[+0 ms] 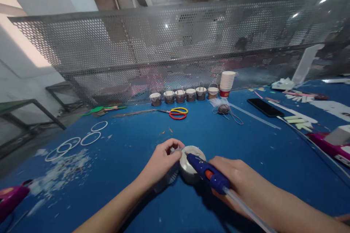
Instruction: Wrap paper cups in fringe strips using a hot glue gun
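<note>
My right hand [232, 178] is wrapped round a blue glue gun [209, 173] with a clear glue stick coming out of its back end. The gun's tip points into a small round cup [191, 167], pale inside and grey outside. At the cup's left rim, my left hand [166, 158] has its fingers curled round a small greyish, ruffled piece [176, 149], mostly hidden by the fingers. Below my left hand, a pale ribbed thing [171, 176] lies beside the cup.
Small cups [179, 96] line the back edge beside stacked paper cups [227, 82]. Scissors [177, 113], grey yarn [223, 109] and a phone [265, 107] lie ahead. White rings [90, 138] and scraps [65, 167] are left; a magenta tool [332, 145] is right. A perforated metal screen [164, 51] stands behind.
</note>
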Demonstrator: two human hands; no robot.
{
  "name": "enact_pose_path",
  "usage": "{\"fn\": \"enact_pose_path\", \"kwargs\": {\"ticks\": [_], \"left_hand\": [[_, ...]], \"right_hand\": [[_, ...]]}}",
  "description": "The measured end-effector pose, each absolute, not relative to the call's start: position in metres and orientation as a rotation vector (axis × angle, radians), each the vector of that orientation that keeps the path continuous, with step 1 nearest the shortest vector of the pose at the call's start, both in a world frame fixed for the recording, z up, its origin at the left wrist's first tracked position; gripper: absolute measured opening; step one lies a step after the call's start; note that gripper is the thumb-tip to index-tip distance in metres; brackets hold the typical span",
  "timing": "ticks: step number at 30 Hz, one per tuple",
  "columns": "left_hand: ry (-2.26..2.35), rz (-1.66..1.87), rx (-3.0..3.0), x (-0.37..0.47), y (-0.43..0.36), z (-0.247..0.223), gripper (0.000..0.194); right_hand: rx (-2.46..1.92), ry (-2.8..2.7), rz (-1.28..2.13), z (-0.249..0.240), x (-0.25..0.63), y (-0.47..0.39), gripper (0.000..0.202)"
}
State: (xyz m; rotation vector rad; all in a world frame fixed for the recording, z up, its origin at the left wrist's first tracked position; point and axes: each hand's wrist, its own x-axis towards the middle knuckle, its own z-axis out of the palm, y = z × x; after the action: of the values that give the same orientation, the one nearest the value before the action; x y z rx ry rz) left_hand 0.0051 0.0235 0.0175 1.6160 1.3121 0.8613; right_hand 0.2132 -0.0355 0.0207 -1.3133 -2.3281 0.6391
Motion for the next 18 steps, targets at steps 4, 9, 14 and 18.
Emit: {"fn": "enact_pose_path", "kwargs": {"ticks": [4,9,14,18], "left_hand": [[1.290,0.882,1.603,0.005,0.023,0.016,0.017],[1.244,0.867,1.581,0.004,0.023,0.015,0.019],[1.228,0.811,1.572,0.004,0.024,0.016,0.024],[1.240,0.782,1.570,0.004,0.023,0.016,0.027]], "right_hand": [[-1.244,-2.308,0.620,0.016,0.214,-0.033,0.015],[-1.204,-2.308,0.581,0.010,0.214,-0.030,0.013],[-1.177,-2.320,0.580,0.007,0.216,-0.030,0.014],[-1.167,-2.327,0.555,0.004,0.217,-0.031,0.015]]}}
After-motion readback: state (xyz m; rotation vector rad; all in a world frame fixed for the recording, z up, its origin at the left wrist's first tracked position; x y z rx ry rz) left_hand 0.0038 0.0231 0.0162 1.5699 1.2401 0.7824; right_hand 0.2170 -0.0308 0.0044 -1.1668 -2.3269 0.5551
